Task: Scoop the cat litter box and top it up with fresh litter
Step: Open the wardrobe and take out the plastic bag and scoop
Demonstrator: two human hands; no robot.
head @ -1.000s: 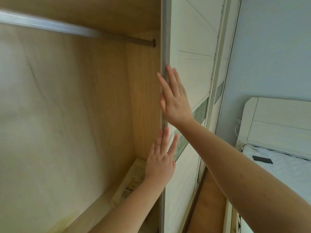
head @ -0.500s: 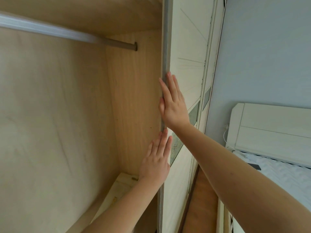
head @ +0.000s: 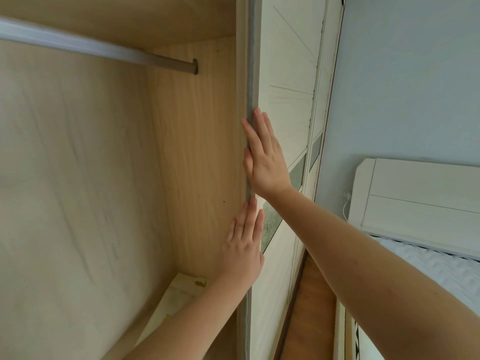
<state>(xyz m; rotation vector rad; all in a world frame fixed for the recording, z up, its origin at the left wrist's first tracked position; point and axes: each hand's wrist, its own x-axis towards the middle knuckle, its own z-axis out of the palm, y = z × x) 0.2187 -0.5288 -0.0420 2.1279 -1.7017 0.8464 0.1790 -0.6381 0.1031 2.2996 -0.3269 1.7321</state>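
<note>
Both hands lie flat against the grey edge of a sliding wardrobe door. The right hand sits higher, fingers straight and pointing to twelve o'clock; the left hand rests just below it at six o'clock, fingers likewise straight, neither grip curled round anything. A hanging rail crosses the bare wooden interior at ten o'clock. A bed lies at four o'clock. No litter box shows here.
</note>
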